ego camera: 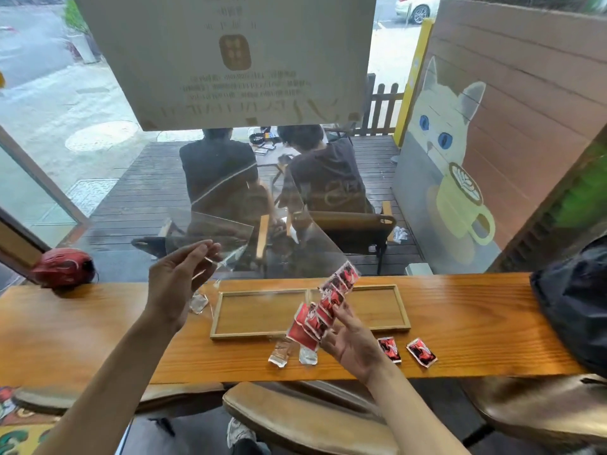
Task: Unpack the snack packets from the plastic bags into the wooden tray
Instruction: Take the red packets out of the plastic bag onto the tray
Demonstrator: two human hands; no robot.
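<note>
Glossy clear plastic bag [210, 231], seemingly foil packets [323, 307], matt wooden tray [310, 311].

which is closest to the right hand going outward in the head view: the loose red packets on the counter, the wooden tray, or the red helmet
From the right hand:
1. loose red packets, on the counter just right of it.
2. wooden tray, just beyond the hand; nearly as close as the packets.
3. red helmet, far left end of the counter.

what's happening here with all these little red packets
A person at a wooden counter is unpacking snacks. The left hand holds up a clear plastic bag, while the right hand grips a row of red snack packets above the wooden tray, which holds no packets yet. Two red packets and clear wrappers lie on the counter.
</note>
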